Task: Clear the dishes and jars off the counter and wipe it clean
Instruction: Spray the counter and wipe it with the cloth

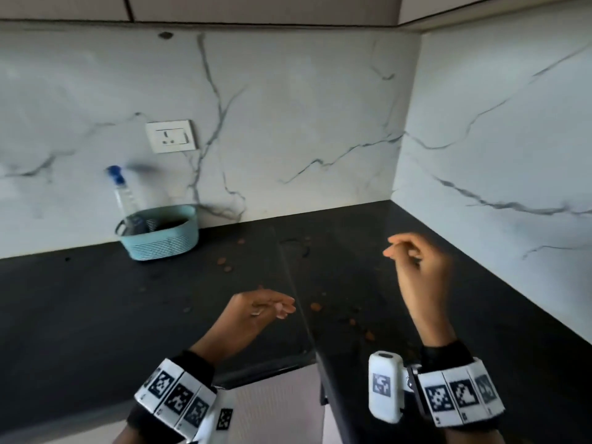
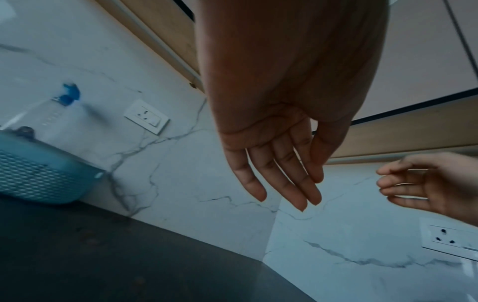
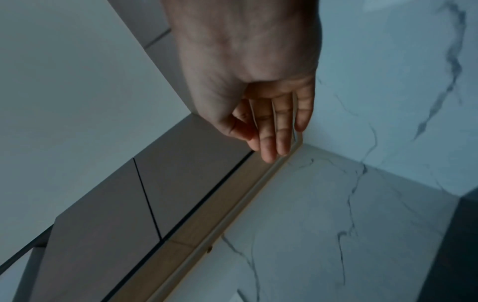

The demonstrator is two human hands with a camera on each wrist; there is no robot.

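Observation:
The black counter (image 1: 96,299) runs into a corner and carries several small brown crumbs (image 1: 315,306) and a faint ring stain (image 1: 301,248) near its middle. No dishes or jars stand on it in these views. My left hand (image 1: 272,307) hovers over the counter's front part, fingers relaxed and nearly straight, holding nothing. In the left wrist view the left hand (image 2: 289,190) shows its bare palm. My right hand (image 1: 407,251) is raised above the counter's right half, fingers loosely bent, empty. The right hand (image 3: 269,134) in the right wrist view also holds nothing.
A light blue slatted basket (image 1: 158,233) stands against the back wall at the left, with a clear bottle with a blue cap (image 1: 123,193) leaning in it. A white socket plate (image 1: 170,136) sits on the marble wall above. Cabinets hang overhead.

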